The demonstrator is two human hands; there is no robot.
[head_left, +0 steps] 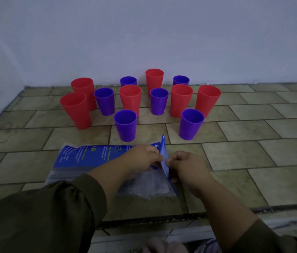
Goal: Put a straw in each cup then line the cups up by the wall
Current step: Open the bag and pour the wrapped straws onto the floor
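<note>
On tiled floor, near edge: left hand [142,157] and right hand [186,164] pinch blue-and-clear plastic straw bag [89,159] mouth — pulling open; red and purple plastic cups [125,123] empty.

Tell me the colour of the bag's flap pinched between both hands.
Blue; the flap shows best in the head view.

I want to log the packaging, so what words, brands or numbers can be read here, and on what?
Blue plastic bag, held at its flap by the left hand and right hand: yellow and white print, lying sideways, too blurred to read.
Red cups and purple cups: no markings visible.
</note>
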